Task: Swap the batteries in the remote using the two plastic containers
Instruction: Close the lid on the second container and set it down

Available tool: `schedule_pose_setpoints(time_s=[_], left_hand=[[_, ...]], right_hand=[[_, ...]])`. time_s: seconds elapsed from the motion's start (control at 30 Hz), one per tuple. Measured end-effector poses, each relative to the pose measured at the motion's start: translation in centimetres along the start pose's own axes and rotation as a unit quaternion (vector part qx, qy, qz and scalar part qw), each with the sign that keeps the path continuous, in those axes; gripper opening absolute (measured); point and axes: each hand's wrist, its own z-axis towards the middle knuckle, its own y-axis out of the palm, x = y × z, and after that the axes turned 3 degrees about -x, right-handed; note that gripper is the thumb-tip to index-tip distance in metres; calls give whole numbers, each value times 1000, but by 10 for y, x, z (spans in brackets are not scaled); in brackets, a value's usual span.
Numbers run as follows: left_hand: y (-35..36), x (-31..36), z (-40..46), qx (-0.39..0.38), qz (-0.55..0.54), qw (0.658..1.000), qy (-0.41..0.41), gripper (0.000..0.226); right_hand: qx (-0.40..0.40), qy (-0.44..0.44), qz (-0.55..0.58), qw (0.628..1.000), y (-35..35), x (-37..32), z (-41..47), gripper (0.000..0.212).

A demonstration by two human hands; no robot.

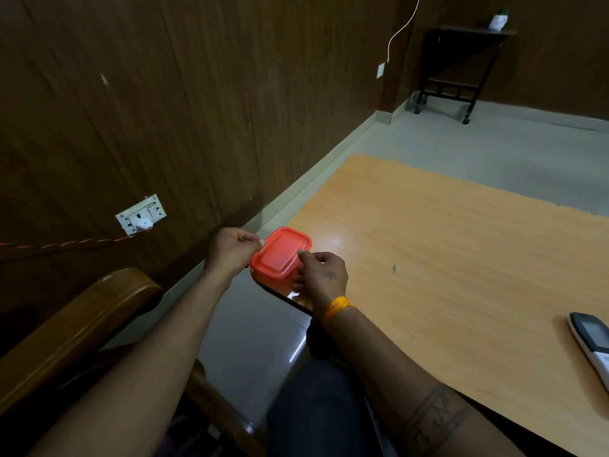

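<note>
A small plastic container with a red lid [279, 253] sits at the near left corner of the wooden table [445, 252]. My left hand [232, 250] pinches the lid's left edge with fingers closed. My right hand [321, 275] grips the container's right side, thumb on the lid's rim. The lid lies flat on the container. A white remote [591, 344] with a dark screen lies at the table's right edge, partly cut off by the frame. Only one container is visible.
A wooden chair arm [75, 328] is at my lower left. A wall socket [141, 214] with an orange cord hangs on the panelled wall. A black side table [461, 64] stands in the far corner. My knee [316, 407] is below the table edge.
</note>
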Motion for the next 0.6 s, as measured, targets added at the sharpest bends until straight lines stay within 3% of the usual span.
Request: schedule_pose_setpoints(time_s=[0.17,0.4,0.6], left_hand=[[-2,28,-31,88,43,988,121,32],[58,80,-106,26,-79,978,193,25],[153,121,-170,-73,-149,963,213,24]], right_hand=[[64,-86,-52,993,-28,-14,-9,35],[87,-125,40,987,-101,-42,-49,26],[170,-136,40,975,-208,-45,-73,24]])
